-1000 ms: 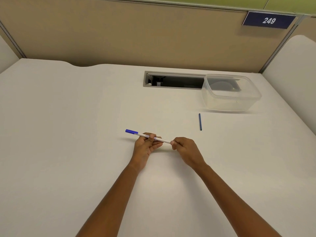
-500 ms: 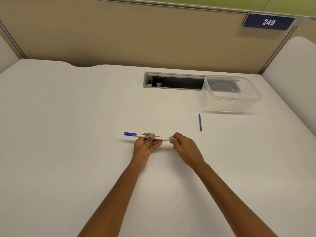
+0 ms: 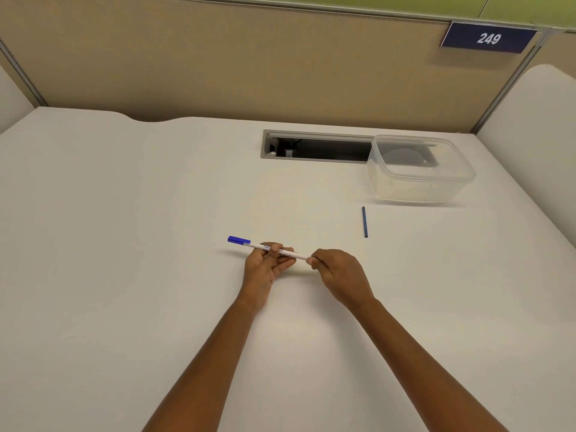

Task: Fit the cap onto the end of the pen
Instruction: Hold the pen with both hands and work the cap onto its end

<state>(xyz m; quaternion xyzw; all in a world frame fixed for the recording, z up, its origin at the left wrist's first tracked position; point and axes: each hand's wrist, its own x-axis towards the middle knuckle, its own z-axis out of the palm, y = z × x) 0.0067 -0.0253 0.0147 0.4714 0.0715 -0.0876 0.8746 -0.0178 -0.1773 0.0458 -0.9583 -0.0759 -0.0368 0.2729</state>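
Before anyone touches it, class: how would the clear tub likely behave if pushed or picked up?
The tub looks thin-walled, clear and seemingly empty, so it is probably light. Low and wide, it should slide rather than tip. Its back edge appears to overlap the slot, so pushed backwards it might catch there.

Over the white worktop (image 3: 124,244), the left hand (image 3: 265,266) grips the pen (image 3: 255,245) mid-barrel and the right hand (image 3: 339,275) pinches its right end. A blue cap (image 3: 239,240) sits on the left end. A thin blue rod (image 3: 364,222) lies near a clear tub (image 3: 420,190).
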